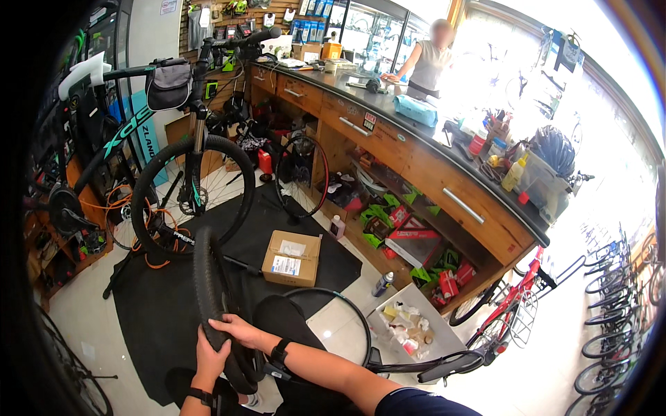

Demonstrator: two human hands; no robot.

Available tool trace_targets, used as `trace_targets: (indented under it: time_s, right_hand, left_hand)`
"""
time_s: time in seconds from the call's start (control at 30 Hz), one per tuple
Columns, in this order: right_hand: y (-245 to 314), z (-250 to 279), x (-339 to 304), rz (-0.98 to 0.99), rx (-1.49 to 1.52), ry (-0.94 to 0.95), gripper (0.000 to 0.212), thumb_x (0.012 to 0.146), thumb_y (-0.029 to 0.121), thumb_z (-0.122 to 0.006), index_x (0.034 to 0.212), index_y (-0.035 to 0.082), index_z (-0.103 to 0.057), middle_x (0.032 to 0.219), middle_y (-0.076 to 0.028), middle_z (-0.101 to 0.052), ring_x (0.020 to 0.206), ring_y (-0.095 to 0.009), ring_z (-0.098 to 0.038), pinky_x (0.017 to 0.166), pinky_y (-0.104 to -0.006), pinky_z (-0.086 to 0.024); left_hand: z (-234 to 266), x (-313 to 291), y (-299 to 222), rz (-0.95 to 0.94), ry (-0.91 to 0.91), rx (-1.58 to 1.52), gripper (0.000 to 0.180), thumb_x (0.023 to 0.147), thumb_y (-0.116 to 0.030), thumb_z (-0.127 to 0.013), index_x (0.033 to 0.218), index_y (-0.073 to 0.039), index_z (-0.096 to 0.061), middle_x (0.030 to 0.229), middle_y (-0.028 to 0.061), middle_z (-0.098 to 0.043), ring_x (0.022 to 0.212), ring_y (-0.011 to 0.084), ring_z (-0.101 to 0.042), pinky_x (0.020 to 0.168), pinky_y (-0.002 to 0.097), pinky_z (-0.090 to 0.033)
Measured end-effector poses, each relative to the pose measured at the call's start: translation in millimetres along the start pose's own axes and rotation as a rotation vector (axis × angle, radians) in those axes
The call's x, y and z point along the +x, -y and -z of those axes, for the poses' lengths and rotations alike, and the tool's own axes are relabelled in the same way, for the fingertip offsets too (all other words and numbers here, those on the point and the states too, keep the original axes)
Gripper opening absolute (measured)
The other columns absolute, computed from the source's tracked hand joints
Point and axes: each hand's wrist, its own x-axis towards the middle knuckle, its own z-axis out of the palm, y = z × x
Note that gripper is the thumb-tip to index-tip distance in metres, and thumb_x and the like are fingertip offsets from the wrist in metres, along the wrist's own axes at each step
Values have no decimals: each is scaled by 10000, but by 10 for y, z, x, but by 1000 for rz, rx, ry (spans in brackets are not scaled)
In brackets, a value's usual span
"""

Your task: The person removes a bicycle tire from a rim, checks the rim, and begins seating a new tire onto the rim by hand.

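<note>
A black bicycle tyre [204,277] with a knobbly tread stands nearly edge-on in front of me. My left hand [210,357] is wrapped round its near side, fingers closed on the tread. Just above and to the right, my right hand [239,330] grips the same tyre from the other side, its thumb close to the left hand. Whether a rim sits inside the tyre is hard to make out against the dark background. Another thin black hoop [365,322] lies to the right, partly behind my right forearm.
A black mat [152,312] bears a cardboard box [309,253]. Left stands a bicycle [198,142] with a handlebar bag. A spray can [382,283] and a litter bin [449,336] stand right, below a long wooden counter [374,139]. A person [429,66] stands behind it.
</note>
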Motion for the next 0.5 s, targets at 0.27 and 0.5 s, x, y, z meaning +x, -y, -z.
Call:
trace_targets:
  time_s: [0.27,0.5]
  right_hand:
    - [192,31,109,39,318,-100,464,917,442,-667,1105,22,-606,989,-59,-653,882,-153,-614,783,-305,-499]
    - [231,42,8,-5,253,-23,579,939,504,-602,1208,-9,-609,1117,-96,-645,993,-194,-604,865,-340,-486]
  left_hand:
    - [-98,-274,18,-28,47,79,901,732,-262,-783,1384,117,-290,1234,330,-520,1143,439,-551,958,438,-450]
    - [-2,-570,-52,22,136,88,818,742,-277,-785,1301,116,-335,1175,331,-548,1105,422,-576,938,446,-456]
